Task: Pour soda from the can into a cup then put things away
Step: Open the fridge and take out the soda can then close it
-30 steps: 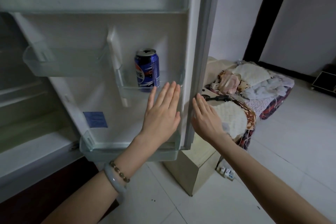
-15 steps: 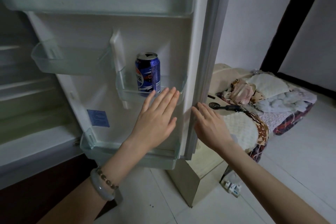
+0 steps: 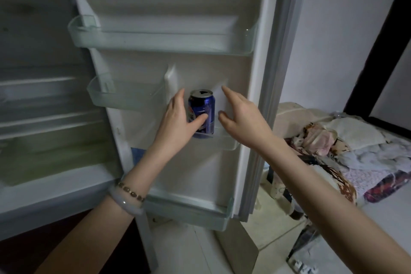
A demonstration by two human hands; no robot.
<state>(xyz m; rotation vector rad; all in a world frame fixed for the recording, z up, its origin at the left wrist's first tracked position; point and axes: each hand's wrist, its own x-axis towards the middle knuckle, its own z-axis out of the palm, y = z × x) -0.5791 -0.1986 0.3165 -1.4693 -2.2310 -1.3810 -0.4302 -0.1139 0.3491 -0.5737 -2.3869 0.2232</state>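
Note:
A blue soda can [image 3: 206, 104] with its top opened stands upright in a small clear shelf [image 3: 228, 143] on the inside of the open fridge door [image 3: 255, 69]. My left hand [image 3: 175, 122] is around the can's left side, thumb across its front and fingers reaching up beside it. Just right of the can, my right hand [image 3: 242, 118] hovers with spread fingers and does not touch it. No cup is in view.
The door also carries a long upper shelf [image 3: 155, 40], a small left shelf [image 3: 124, 98] and a bottom shelf [image 3: 189, 211]. The fridge interior [image 3: 44, 118] lies to the left. Right of the door are a beige cabinet [image 3: 291, 113] and piled fabrics [image 3: 347, 149].
Both hands rose from the lower door panel and edge to the can. The left now wraps it, the right came in from the door's edge. The view tilted upward.

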